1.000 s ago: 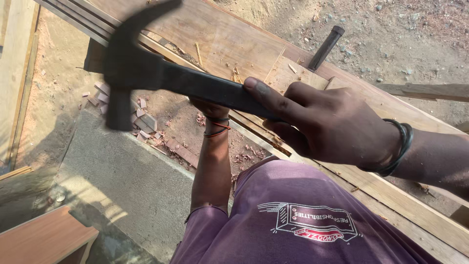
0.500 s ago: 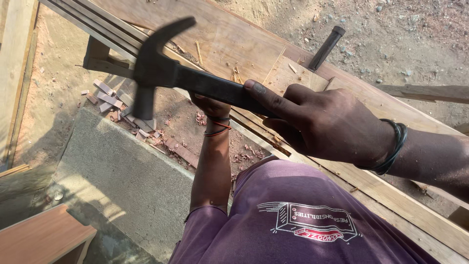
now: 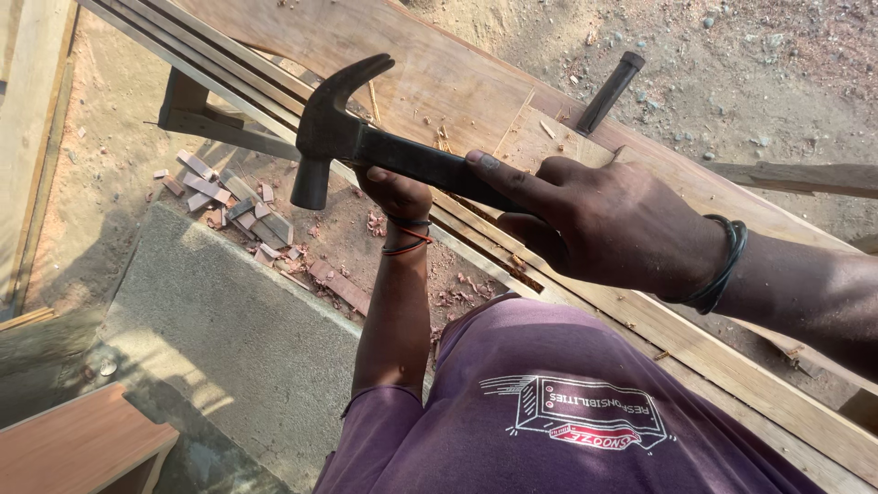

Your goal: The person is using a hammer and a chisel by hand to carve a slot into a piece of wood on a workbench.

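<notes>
A grey concrete slab (image 3: 229, 338) lies at the lower left, partly in sunlight and partly in shade. Above it, small reddish wood offcuts (image 3: 233, 206) are scattered on the sandy ground (image 3: 110, 174), and some wood chips lie near them. A dark metal rod (image 3: 611, 91) rests tilted on the far side of the boards, with gravel ground (image 3: 759, 73) behind it. At the bottom left corner there is a flat brown board (image 3: 78, 444). A pale wooden beam (image 3: 23, 119) runs along the left edge. A purple shirt (image 3: 549, 412) with a printed emblem fills the lower middle
</notes>
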